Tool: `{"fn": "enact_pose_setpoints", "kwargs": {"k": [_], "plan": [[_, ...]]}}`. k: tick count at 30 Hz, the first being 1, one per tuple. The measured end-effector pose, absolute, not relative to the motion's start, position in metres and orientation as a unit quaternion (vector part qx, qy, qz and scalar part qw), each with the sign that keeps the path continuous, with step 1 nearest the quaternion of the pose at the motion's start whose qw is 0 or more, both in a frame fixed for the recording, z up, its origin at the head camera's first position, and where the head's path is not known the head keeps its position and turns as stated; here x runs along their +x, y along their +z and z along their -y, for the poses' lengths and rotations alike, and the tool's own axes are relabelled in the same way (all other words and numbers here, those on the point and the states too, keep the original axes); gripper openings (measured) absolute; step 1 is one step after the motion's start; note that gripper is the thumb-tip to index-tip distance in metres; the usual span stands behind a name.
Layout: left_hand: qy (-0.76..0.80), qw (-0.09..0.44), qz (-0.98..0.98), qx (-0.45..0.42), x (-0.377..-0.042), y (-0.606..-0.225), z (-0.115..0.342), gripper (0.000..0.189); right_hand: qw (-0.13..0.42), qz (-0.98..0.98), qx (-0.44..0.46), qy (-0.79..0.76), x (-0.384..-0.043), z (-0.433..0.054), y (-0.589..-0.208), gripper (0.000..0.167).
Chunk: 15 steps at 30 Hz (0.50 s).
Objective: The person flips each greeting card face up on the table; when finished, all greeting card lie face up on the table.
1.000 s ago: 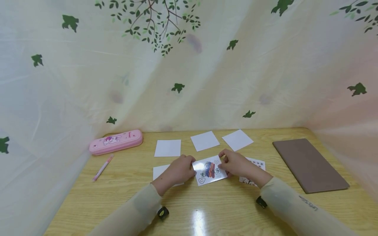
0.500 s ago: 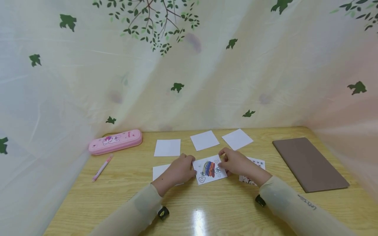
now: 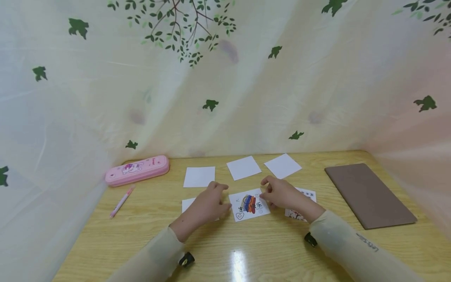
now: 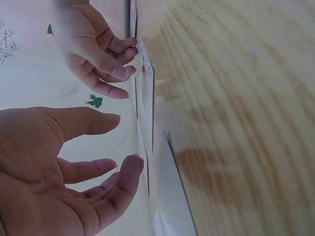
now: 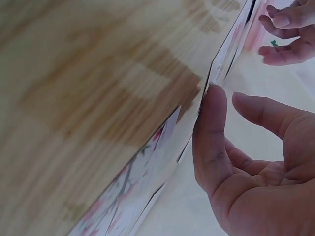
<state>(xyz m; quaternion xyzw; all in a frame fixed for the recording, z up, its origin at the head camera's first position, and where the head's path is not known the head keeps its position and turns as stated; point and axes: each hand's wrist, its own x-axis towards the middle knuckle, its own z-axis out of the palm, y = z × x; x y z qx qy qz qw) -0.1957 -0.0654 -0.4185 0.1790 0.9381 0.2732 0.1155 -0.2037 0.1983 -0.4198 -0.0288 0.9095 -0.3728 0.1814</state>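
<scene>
Low in the frame, over the near part of the worktop (image 3: 271,243), two pale sleeves (image 3: 148,258) are stretched inward. Just below centre, the left edge of the drawn card (image 3: 248,203), pinched a moment ago by the left hand (image 3: 208,203), is now released; a narrow gap is seen, and that hand's thumb and fingers are held apart. By the card's upper right corner the right hand (image 3: 282,192) is still kept; its thumb and forefinger are spread with nothing pinched between, and whether the card is touched cannot be told. By this, it is judged, the card is freed on its left side and left to rest, attended by one hand. Two hands and one drawn card are counted. Right of centre, one patterned card (image 3: 307,193) is partly hidden by the right wrist; left of centre, one blank card (image 3: 186,203) is partly covered. At far left one pen (image 3: 121,203) is laid aslant, at right one brown board (image 3: 370,196). Farther back, one pink pencil case (image 3: 137,171) is placed at left, and three more blank cards (image 3: 244,168) are spread across the middle, four in all. Behind, one leaf-printed cloth (image 3: 246,129) is hung.
</scene>
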Motion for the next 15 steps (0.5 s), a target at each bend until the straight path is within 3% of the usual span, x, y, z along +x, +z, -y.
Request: {"fn": "enact_pose_setpoints", "kwargs": {"k": [15], "plan": [[0.261, 0.082, -0.946, 0.173, -0.185, -0.418, 0.094, 0.066, 0.163, -0.909, -0.078, -0.376, -0.200, -0.161, -0.407, 0.046]]}}
